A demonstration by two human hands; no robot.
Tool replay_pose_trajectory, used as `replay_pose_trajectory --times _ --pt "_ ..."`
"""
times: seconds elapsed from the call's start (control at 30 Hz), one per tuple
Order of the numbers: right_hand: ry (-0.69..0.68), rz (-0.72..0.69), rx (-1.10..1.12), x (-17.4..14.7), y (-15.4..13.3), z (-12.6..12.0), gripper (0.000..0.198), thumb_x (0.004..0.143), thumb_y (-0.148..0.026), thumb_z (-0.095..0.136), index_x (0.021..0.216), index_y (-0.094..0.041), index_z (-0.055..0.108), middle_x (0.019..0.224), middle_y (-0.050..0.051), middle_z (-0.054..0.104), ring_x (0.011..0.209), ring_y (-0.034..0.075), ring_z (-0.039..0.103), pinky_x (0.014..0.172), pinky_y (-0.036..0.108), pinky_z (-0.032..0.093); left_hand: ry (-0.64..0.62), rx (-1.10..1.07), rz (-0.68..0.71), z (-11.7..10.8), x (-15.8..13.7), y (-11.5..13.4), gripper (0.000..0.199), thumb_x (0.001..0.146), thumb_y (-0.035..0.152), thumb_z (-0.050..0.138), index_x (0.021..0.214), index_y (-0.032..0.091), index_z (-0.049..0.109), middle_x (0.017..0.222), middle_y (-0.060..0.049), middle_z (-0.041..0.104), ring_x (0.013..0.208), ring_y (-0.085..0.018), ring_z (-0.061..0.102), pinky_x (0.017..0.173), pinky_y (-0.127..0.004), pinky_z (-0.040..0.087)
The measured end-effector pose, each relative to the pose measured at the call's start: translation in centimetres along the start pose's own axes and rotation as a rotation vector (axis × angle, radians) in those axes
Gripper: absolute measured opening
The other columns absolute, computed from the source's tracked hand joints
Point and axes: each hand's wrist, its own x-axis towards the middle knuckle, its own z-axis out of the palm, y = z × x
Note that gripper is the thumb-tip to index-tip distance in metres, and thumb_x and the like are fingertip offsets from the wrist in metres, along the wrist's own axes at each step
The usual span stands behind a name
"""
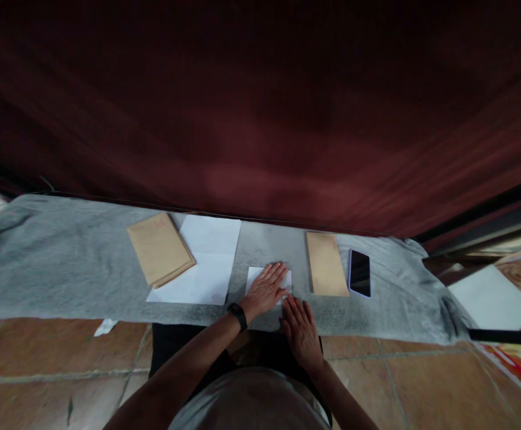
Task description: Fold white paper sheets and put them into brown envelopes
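A small piece of white paper (254,276), perhaps folded, lies on the grey cloth in front of me. My left hand (266,289), with a dark band on its wrist, rests flat across it with fingers stretched out. Just right of that, my right hand (300,325) lies with its fingers extended, fingertips by the paper's lower right corner. Neither hand grips anything. Part of the paper is hidden under the left hand. To the left are large white sheets (215,257), partly covered by a stack of brown envelopes (159,248).
Right of my hands lies another brown envelope stack (327,264), with a phone (359,273) beside it. The grey cloth (76,263) covers a narrow surface against a dark red hanging fabric (260,149). A white scrap (106,326) is on the tiled floor (63,352).
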Motion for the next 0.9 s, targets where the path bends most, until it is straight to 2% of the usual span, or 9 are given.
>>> replay_pose_trajectory --times 0.1,0.2,0.27,0.33,0.43,0.53,0.67,0.77,0.9 --pt "-0.034 0.008 0.019 -0.2 0.1 -0.4 0.053 0.105 -0.024 0.041 0.158 -0.019 0.033 0.160 0.009 0.041 0.150 0.026 0.035 0.123 0.055 0.029 -0.027 0.005 0.064 -1.2 -3.3 0.8 0.059 0.104 0.044 0.041 0.157 0.021 0.033 0.163 -0.007 0.037 0.153 -0.020 0.028 0.127 -0.042 0.016" --pt "-0.065 -0.004 0.061 0.8 0.2 -1.2 0.057 0.106 -0.028 0.040 0.160 -0.019 0.026 0.163 0.009 0.036 0.152 0.026 0.030 0.123 0.056 0.028 -0.029 0.045 0.051 -2.0 -7.3 1.4 0.065 0.102 0.051 0.044 0.158 0.021 0.032 0.163 -0.009 0.037 0.152 -0.022 0.030 0.126 -0.044 0.018" --pt "-0.111 -0.065 0.110 2.4 -0.1 -1.5 0.058 0.107 -0.033 0.039 0.161 -0.020 0.023 0.164 0.008 0.032 0.153 0.025 0.028 0.124 0.055 0.028 -0.018 0.066 0.031 -2.0 -9.3 1.5 0.066 0.101 0.053 0.045 0.156 0.019 0.034 0.161 -0.010 0.040 0.151 -0.023 0.032 0.126 -0.044 0.019" --pt "-0.200 -0.182 0.167 4.6 -0.7 -1.5 0.055 0.107 -0.034 0.039 0.160 -0.024 0.027 0.165 0.004 0.031 0.153 0.023 0.028 0.125 0.051 0.029 -0.002 0.066 0.016 -1.5 -10.3 1.5 0.063 0.100 0.055 0.047 0.151 0.018 0.043 0.156 -0.011 0.048 0.148 -0.024 0.038 0.125 -0.044 0.019" --pt "-0.266 -0.289 0.221 7.9 -1.6 -0.6 0.051 0.108 -0.035 0.035 0.157 -0.023 0.035 0.164 0.004 0.034 0.152 0.020 0.030 0.126 0.047 0.028 0.031 0.059 -0.016 -0.4 -10.9 1.3 0.059 0.096 0.058 0.054 0.138 0.018 0.058 0.143 -0.012 0.061 0.141 -0.026 0.047 0.125 -0.045 0.021" --pt "-0.274 -0.299 0.219 10.1 -1.8 0.7 0.048 0.109 -0.034 0.033 0.155 -0.025 0.040 0.163 0.003 0.036 0.152 0.019 0.031 0.126 0.047 0.027 0.023 0.058 -0.019 0.0 -11.2 1.2 0.057 0.094 0.057 0.058 0.137 0.020 0.059 0.138 -0.010 0.065 0.139 -0.027 0.050 0.124 -0.047 0.022" --pt "-0.254 -0.278 0.165 11.7 -0.9 1.8 0.048 0.107 -0.032 0.036 0.154 -0.027 0.041 0.164 0.003 0.035 0.151 0.021 0.033 0.126 0.048 0.027 0.003 0.056 -0.007 -0.7 -11.4 1.0 0.060 0.096 0.056 0.054 0.144 0.021 0.053 0.145 -0.009 0.060 0.142 -0.027 0.046 0.125 -0.049 0.016" --pt "-0.208 -0.234 0.115 12.4 -0.3 2.2 0.048 0.107 -0.030 0.036 0.155 -0.025 0.041 0.164 0.004 0.035 0.151 0.023 0.032 0.125 0.050 0.028 -0.016 0.067 0.006 -1.5 -11.4 1.2 0.065 0.098 0.057 0.049 0.152 0.021 0.043 0.154 -0.009 0.051 0.148 -0.026 0.039 0.125 -0.047 0.015" --pt "-0.129 -0.132 0.038 11.8 -0.5 2.4 0.051 0.107 -0.031 0.033 0.156 -0.018 0.038 0.164 0.010 0.032 0.153 0.025 0.029 0.124 0.052 0.027 -0.033 0.060 0.022 -2.3 -11.4 1.7 0.065 0.100 0.057 0.044 0.154 0.021 0.040 0.157 -0.008 0.048 0.149 -0.024 0.036 0.125 -0.045 0.017"
